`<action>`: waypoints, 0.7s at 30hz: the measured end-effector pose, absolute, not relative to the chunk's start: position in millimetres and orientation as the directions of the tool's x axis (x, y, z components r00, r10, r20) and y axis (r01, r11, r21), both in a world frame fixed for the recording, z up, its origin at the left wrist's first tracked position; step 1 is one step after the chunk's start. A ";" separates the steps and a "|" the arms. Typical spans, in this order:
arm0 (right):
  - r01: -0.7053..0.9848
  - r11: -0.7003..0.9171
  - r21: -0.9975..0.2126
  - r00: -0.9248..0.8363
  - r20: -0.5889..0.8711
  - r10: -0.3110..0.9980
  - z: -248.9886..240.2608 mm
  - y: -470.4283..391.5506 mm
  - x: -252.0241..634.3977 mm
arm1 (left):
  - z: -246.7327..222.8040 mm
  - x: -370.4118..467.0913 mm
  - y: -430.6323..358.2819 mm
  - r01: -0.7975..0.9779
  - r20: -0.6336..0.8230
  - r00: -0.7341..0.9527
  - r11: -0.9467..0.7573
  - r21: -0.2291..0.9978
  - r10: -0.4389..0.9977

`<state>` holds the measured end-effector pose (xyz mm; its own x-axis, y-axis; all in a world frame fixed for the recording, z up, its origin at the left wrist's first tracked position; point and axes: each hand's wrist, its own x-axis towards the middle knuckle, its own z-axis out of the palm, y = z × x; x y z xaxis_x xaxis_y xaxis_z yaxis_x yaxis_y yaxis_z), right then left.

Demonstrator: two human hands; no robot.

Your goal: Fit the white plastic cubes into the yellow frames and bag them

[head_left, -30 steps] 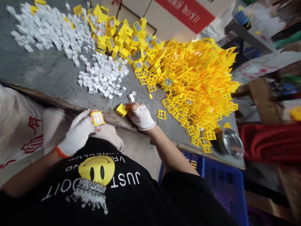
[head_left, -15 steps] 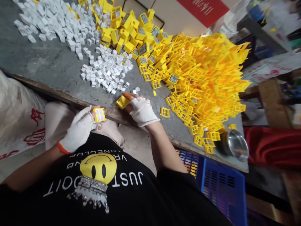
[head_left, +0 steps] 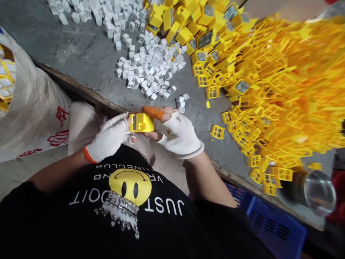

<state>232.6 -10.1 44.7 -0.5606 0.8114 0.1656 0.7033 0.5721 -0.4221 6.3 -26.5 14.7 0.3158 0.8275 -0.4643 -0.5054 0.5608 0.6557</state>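
Observation:
My left hand (head_left: 110, 135), in a white fingerless glove with an orange cuff, holds the left end of a yellow piece, whose window-frame part shows at its fingertips. From the right, my right hand (head_left: 179, 133), gloved in white with an orange cover on one finger, grips the yellow box (head_left: 145, 122). Box and frame meet between both hands, above my lap at the table edge; whether they are joined I cannot tell. Behind them lie small white cubes (head_left: 151, 68). A loose yellow frame (head_left: 217, 132) rests right of my right hand.
Yellow boxes (head_left: 185, 34) lie at the back of the grey table (head_left: 81, 68). A large heap of yellow frames (head_left: 291, 72) covers its right side, near a metal bowl (head_left: 320, 193). A white sack (head_left: 35, 104) stands left, a blue crate (head_left: 275, 223) below right.
My right hand has lifted the yellow box from the table edge and brought it against the frame in my left hand. The view has shifted, so the table's contents appear farther right.

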 end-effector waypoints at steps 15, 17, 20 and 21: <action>0.749 0.558 -0.358 -0.503 0.241 0.830 22.1 -28.9 207.6 | 13.8 -1.5 -32.6 -0.091 -0.288 0.258 0.320 0.943 0.922; 0.734 0.518 -0.439 -0.444 0.268 0.855 17.3 -29.6 203.3 | 19.7 -4.4 -31.1 0.068 -0.195 0.253 0.183 0.981 0.948; 0.576 0.422 -0.700 -0.339 0.266 0.903 13.0 -22.0 205.2 | 27.9 -5.0 -32.2 0.123 -0.132 0.227 0.106 0.987 0.965; 0.509 0.374 -0.775 -0.308 0.242 0.920 12.7 -18.8 205.9 | 30.4 -4.5 -33.6 0.110 -0.122 0.219 0.099 0.989 0.968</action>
<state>205.9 -18.8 12.7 -0.3082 0.9200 0.2419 0.5090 0.3743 -0.7751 -4.5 -33.6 30.4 0.2190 0.9681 -0.1217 0.1101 0.0994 0.9889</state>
